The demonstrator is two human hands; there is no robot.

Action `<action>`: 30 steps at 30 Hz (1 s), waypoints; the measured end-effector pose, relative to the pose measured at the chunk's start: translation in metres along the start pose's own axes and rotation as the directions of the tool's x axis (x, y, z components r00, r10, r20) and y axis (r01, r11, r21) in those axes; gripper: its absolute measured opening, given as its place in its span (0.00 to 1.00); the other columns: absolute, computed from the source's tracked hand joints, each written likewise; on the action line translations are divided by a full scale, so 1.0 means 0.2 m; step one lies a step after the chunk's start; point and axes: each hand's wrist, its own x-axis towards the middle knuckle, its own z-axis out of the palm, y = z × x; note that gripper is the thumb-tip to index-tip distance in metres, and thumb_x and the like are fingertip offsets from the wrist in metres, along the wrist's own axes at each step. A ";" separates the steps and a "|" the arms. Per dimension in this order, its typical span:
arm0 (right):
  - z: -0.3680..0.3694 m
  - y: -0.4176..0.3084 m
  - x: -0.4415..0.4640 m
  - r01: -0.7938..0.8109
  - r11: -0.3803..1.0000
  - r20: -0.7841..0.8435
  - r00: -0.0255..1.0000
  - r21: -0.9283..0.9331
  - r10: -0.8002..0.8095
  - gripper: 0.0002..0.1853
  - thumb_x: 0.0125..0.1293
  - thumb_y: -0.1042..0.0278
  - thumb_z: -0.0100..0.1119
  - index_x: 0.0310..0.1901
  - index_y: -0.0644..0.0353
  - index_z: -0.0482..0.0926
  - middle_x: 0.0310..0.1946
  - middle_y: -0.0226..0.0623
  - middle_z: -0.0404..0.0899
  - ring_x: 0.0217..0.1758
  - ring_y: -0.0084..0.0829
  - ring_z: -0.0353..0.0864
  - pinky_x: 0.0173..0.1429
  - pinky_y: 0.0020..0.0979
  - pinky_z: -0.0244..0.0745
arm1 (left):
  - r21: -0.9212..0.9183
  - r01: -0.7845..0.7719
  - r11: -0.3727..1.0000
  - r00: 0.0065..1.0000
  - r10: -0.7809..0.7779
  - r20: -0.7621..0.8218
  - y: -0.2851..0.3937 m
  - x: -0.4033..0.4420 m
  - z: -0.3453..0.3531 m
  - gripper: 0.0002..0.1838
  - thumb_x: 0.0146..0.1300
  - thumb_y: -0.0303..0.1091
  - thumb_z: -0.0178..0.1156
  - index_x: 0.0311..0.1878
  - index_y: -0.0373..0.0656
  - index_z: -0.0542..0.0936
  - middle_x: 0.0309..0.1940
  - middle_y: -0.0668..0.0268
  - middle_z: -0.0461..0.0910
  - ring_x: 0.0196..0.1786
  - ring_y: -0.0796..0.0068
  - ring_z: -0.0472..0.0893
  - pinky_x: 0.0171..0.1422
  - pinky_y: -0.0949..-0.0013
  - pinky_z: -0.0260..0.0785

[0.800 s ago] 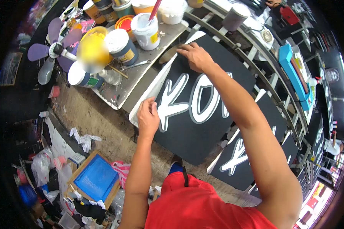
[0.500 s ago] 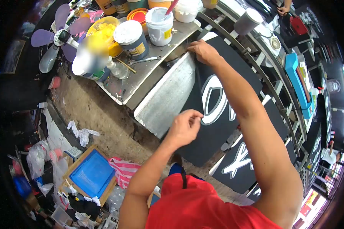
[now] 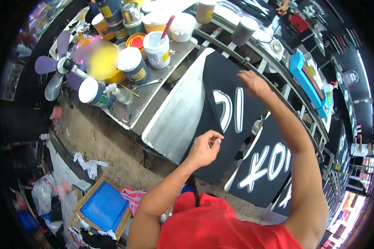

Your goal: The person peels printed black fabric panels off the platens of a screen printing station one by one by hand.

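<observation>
Black fabric (image 3: 226,145) with white lettering lies partly folded over on a pale board (image 3: 174,120), whose left part is bare. My left hand (image 3: 204,148) pinches the folded edge of the fabric near the letters, thumb against fingers. Over the upper right part of the fabric is my right hand (image 3: 255,84), fingers loosely bent and apart, with nothing seen in it. A second board with black lettered fabric (image 3: 262,166) is to the right.
Paint tubs (image 3: 157,49), a spray bottle (image 3: 121,94) and a wrench (image 3: 148,83) stand or lie on the side table (image 3: 131,118). A purple fan (image 3: 62,65) is at left, a blue-framed screen (image 3: 104,205) below. Metal rails (image 3: 270,79) and a co-worker's hand (image 3: 283,9) are beyond.
The fabric's left part has been lifted off the board and folded rightward, baring the board. My left hand moved right with it; my right hand moved right, away from the upper left corner.
</observation>
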 end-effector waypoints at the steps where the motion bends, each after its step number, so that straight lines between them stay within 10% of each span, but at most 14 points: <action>1: -0.04 -0.08 -0.01 -0.009 1.000 -0.057 0.998 -0.009 0.009 0.30 0.56 0.80 0.57 0.62 0.53 0.68 0.61 0.40 0.70 0.59 0.42 0.72 0.64 0.39 0.72 | -0.046 0.034 0.998 0.996 -0.030 0.080 0.06 -0.02 0.03 0.06 0.65 0.26 0.55 0.42 0.36 0.79 0.22 0.75 0.73 0.25 0.88 0.70 0.28 0.78 0.62; 3: -0.05 -0.18 0.01 0.060 0.998 -0.055 0.997 0.030 -0.059 0.40 0.54 0.80 0.59 0.70 0.47 0.60 0.68 0.38 0.62 0.64 0.44 0.68 0.67 0.39 0.70 | -0.071 0.004 0.997 0.980 0.010 0.198 0.13 -0.10 0.11 0.06 0.66 0.26 0.55 0.43 0.36 0.78 0.23 0.76 0.72 0.25 0.90 0.69 0.28 0.79 0.61; 7: 0.05 -0.18 0.09 0.145 0.989 0.023 0.989 -0.018 -0.144 0.29 0.52 0.80 0.60 0.58 0.52 0.74 0.64 0.37 0.67 0.64 0.42 0.67 0.65 0.38 0.71 | -0.077 0.097 0.992 0.951 -0.070 0.302 0.23 -0.28 0.15 0.06 0.66 0.25 0.55 0.44 0.36 0.78 0.25 0.75 0.73 0.27 0.91 0.68 0.30 0.80 0.61; 15: -0.19 0.06 -0.63 -0.118 0.989 -0.241 0.961 0.085 0.135 0.13 0.42 0.82 0.59 0.32 0.62 0.71 0.32 0.43 0.73 0.45 0.48 0.74 0.50 0.41 0.72 | 0.114 0.168 0.979 0.876 -0.201 0.438 0.36 -0.47 0.02 0.06 0.66 0.24 0.55 0.44 0.35 0.78 0.27 0.75 0.73 0.29 0.91 0.68 0.31 0.81 0.61; 18: -0.15 -0.14 -1.33 -0.296 0.951 0.225 0.936 0.087 0.271 0.15 0.35 0.80 0.62 0.32 0.62 0.80 0.38 0.47 0.78 0.45 0.50 0.78 0.52 0.42 0.75 | 0.107 0.087 0.990 0.812 -0.133 0.569 0.40 -0.57 -0.10 0.05 0.65 0.25 0.55 0.41 0.34 0.78 0.28 0.70 0.77 0.30 0.88 0.72 0.33 0.79 0.66; 21: -0.52 -0.75 -1.78 -0.657 0.652 0.712 0.656 0.378 0.248 0.14 0.46 0.77 0.53 0.38 0.64 0.80 0.32 0.48 0.82 0.39 0.43 0.82 0.45 0.40 0.76 | 0.157 0.029 0.987 0.702 -0.132 0.700 0.50 -0.65 -0.30 0.04 0.64 0.24 0.57 0.38 0.34 0.80 0.30 0.68 0.80 0.31 0.82 0.76 0.34 0.75 0.68; 25: -1.14 -1.17 -1.99 -0.684 0.257 0.615 0.728 0.683 0.303 0.10 0.46 0.77 0.51 0.33 0.66 0.75 0.18 0.43 0.74 0.23 0.33 0.76 0.29 0.35 0.70 | 0.074 -0.396 0.915 0.581 0.187 0.792 1.10 -0.73 -0.46 0.05 0.59 0.26 0.59 0.34 0.33 0.79 0.32 0.59 0.80 0.34 0.75 0.79 0.37 0.71 0.72; 27: -1.32 -1.26 -2.13 -0.387 0.571 0.076 0.867 0.724 0.492 0.08 0.45 0.73 0.54 0.31 0.63 0.75 0.19 0.43 0.72 0.21 0.35 0.75 0.28 0.34 0.68 | 0.062 -0.653 0.755 0.583 0.448 0.678 1.31 -0.81 -0.54 0.06 0.59 0.28 0.58 0.34 0.34 0.77 0.34 0.59 0.78 0.36 0.75 0.76 0.41 0.73 0.69; 30: -1.71 -1.43 -2.21 -0.444 0.732 -0.233 0.750 0.516 0.619 0.09 0.43 0.73 0.57 0.29 0.61 0.74 0.20 0.41 0.70 0.22 0.38 0.72 0.28 0.33 0.65 | 0.372 -0.760 0.533 0.650 0.610 0.454 1.61 -0.95 -0.44 0.06 0.67 0.27 0.48 0.39 0.36 0.73 0.36 0.62 0.74 0.41 0.78 0.72 0.50 0.76 0.64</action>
